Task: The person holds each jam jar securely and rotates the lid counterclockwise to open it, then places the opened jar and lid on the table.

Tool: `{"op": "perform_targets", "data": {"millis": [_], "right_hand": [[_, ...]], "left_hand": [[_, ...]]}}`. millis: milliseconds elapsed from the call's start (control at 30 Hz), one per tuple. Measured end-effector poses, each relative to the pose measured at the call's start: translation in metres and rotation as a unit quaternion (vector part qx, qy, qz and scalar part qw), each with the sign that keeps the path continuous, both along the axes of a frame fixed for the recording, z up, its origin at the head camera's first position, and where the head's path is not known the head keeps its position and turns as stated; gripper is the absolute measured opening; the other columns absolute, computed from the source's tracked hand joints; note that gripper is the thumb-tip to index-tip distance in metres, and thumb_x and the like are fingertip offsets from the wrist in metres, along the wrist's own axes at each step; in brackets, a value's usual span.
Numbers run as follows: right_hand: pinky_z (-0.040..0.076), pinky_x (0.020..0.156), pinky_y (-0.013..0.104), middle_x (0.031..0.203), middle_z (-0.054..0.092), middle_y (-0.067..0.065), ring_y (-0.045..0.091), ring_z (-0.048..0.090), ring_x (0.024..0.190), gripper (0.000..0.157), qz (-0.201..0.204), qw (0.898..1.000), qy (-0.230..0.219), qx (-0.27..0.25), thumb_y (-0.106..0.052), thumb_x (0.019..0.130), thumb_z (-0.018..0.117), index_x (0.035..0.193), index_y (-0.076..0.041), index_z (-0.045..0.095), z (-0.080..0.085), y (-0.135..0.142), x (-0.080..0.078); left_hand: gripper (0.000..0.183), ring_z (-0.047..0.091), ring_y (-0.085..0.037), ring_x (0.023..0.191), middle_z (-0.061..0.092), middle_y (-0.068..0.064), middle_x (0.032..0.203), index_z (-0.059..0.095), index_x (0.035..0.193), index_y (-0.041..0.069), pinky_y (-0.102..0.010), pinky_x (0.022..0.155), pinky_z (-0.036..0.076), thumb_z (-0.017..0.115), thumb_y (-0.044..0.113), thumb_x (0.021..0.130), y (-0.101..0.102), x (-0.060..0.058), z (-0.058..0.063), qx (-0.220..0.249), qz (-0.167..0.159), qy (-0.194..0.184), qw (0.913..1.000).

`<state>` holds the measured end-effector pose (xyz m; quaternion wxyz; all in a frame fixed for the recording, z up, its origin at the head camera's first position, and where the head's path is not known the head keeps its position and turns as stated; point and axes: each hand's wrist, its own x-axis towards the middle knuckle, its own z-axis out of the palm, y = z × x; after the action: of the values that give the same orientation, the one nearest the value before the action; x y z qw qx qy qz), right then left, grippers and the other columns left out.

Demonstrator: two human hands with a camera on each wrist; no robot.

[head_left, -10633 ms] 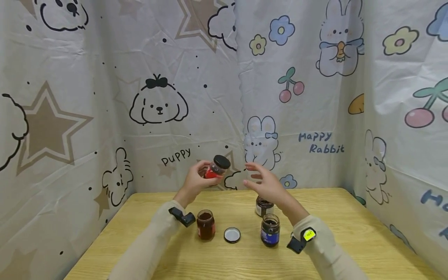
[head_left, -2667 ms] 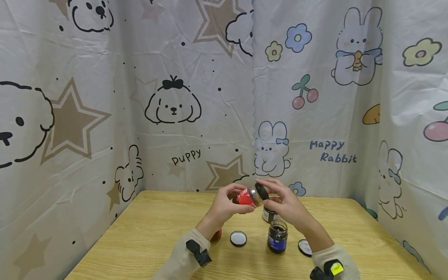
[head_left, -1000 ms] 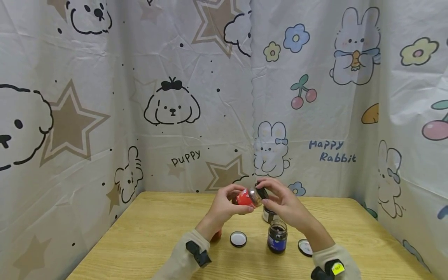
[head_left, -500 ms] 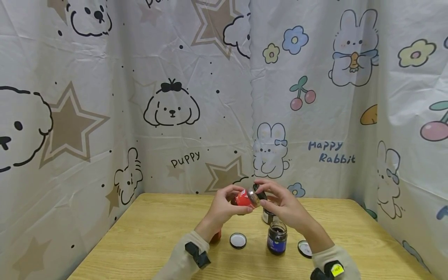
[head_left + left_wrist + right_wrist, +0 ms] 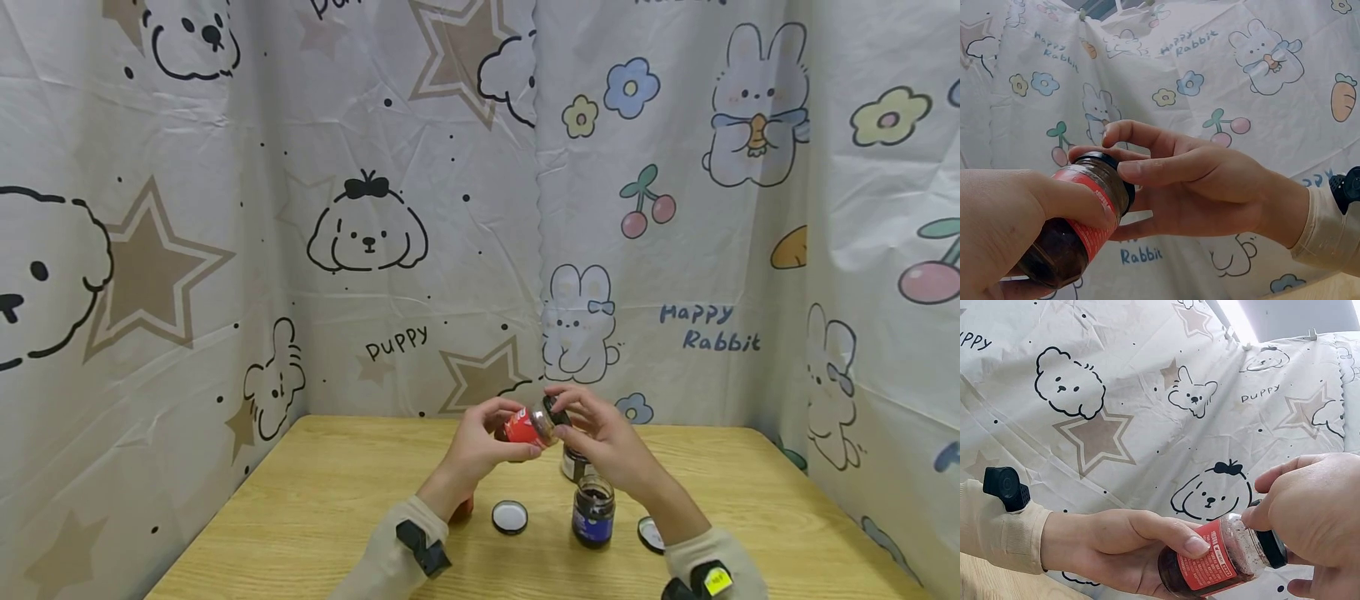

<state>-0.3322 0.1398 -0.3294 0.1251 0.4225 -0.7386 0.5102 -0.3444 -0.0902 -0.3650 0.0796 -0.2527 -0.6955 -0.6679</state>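
Note:
Above the table, my left hand point(image 5: 476, 437) grips a small glass jar point(image 5: 522, 426) with a red label, thumb along its side. The jar is tilted, its neck toward my right hand point(image 5: 611, 437). A black lid point(image 5: 556, 411) sits on the jar's mouth, and my right thumb and fingers hold it at the edge. In the left wrist view, the right thumb lies against the lid point(image 5: 1127, 190) while the index finger arches above it. Dark contents fill the jar's base point(image 5: 1054, 250). In the right wrist view, clear glass shows between label and lid point(image 5: 1270, 548).
On the wooden table point(image 5: 337, 500), an uncapped blue-labelled jar point(image 5: 592, 518) stands below my right hand, a dark jar point(image 5: 575, 467) behind it. Upturned lids lie at centre point(image 5: 510, 517) and right point(image 5: 651, 534). A reddish jar point(image 5: 462, 508) is mostly hidden by my left wrist.
Since the oldest frame, my right hand has come to the lid and the jar has tipped toward it. During the last second, my right fingers have shifted slightly on the lid.

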Motion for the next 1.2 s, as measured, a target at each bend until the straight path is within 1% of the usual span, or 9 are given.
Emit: {"op": "perform_targets", "data": {"millis": [100,267,367,467,600,700,867,1033,1200], "right_hand": [[0.037,0.106,0.068,0.153,0.045,0.014,0.046,0.045,0.138,0.027,0.003,1.000,-0.001,-0.002,0.001,0.102,0.062,0.124,-0.010,0.054,0.0000,-0.0003,0.0011],[0.036,0.108,0.065,0.162,0.030,0.013,0.045,0.037,0.144,0.052,-0.006,1.000,-0.016,0.005,-0.001,0.102,0.064,0.149,-0.012,0.046,-0.0003,0.0010,0.0031],[0.035,0.110,0.061,0.163,0.027,0.015,0.045,0.035,0.145,0.057,-0.012,1.000,-0.025,0.012,-0.003,0.102,0.064,0.155,-0.008,0.043,-0.0005,0.0018,0.0032],[0.035,0.110,0.059,0.162,0.028,0.017,0.045,0.035,0.145,0.055,-0.014,0.999,-0.032,0.018,-0.003,0.102,0.063,0.154,-0.004,0.045,-0.0002,0.0019,0.0029],[0.030,0.111,0.066,0.163,0.028,0.014,0.044,0.029,0.148,0.053,-0.018,0.999,-0.041,0.019,-0.001,0.101,0.064,0.151,-0.007,0.050,0.0008,0.0016,0.0025],[0.035,0.109,0.065,0.159,0.032,0.012,0.042,0.037,0.142,0.051,-0.027,0.998,-0.049,0.019,0.000,0.100,0.064,0.149,-0.012,0.054,0.0016,0.0012,0.0029],[0.045,0.104,0.058,0.150,0.043,0.011,0.037,0.052,0.125,0.053,-0.042,0.997,-0.062,0.025,0.004,0.098,0.061,0.145,-0.018,0.058,0.0013,0.0008,0.0037],[0.042,0.106,0.061,0.151,0.043,0.007,0.037,0.048,0.135,0.055,-0.042,0.997,-0.064,0.025,0.009,0.095,0.057,0.140,-0.023,0.058,0.0004,0.0019,0.0026],[0.037,0.107,0.068,0.153,0.043,0.009,0.040,0.040,0.142,0.039,-0.033,0.998,-0.048,0.026,-0.002,0.100,0.065,0.135,-0.019,0.059,-0.0002,0.0028,0.0026]], "left_hand": [[0.050,0.064,-0.024,0.095,0.071,-0.008,0.112,0.069,0.122,0.008,-0.034,0.081,0.057,0.090,0.008,0.078,-0.0005,0.0000,-0.0001,-0.002,0.002,0.004,1.0000],[0.049,0.062,-0.023,0.093,0.071,-0.008,0.111,0.069,0.122,0.009,-0.033,0.078,0.056,0.090,0.008,0.078,-0.0010,0.0001,0.0002,-0.005,0.003,0.013,0.9999],[0.050,0.061,-0.023,0.091,0.071,-0.009,0.111,0.069,0.123,0.007,-0.032,0.075,0.055,0.089,0.008,0.078,-0.0010,-0.0001,0.0006,-0.005,0.003,0.016,0.9999],[0.050,0.062,-0.022,0.092,0.071,-0.009,0.111,0.068,0.123,0.007,-0.032,0.076,0.056,0.089,0.008,0.078,-0.0009,-0.0005,0.0006,-0.004,0.000,0.014,0.9999],[0.049,0.064,-0.023,0.092,0.071,-0.010,0.111,0.068,0.123,0.005,-0.033,0.077,0.057,0.089,0.006,0.079,-0.0008,0.0001,0.0006,0.003,-0.005,0.012,0.9999],[0.049,0.065,-0.023,0.092,0.071,-0.010,0.111,0.068,0.122,0.004,-0.034,0.078,0.057,0.089,0.005,0.079,-0.0010,0.0001,0.0006,0.009,-0.004,0.009,0.9999],[0.051,0.065,-0.024,0.094,0.070,-0.011,0.111,0.066,0.124,0.001,-0.035,0.079,0.057,0.089,0.003,0.078,-0.0018,-0.0003,0.0005,0.014,-0.001,-0.003,0.9999],[0.050,0.065,-0.023,0.094,0.070,-0.011,0.110,0.067,0.123,0.003,-0.034,0.078,0.057,0.089,0.003,0.078,-0.0012,0.0003,0.0009,0.015,0.003,-0.004,0.9999],[0.050,0.065,-0.023,0.094,0.071,-0.010,0.110,0.067,0.123,0.003,-0.034,0.078,0.057,0.089,0.003,0.078,-0.0008,0.0009,0.0013,0.013,0.003,0.000,0.9999]]}}
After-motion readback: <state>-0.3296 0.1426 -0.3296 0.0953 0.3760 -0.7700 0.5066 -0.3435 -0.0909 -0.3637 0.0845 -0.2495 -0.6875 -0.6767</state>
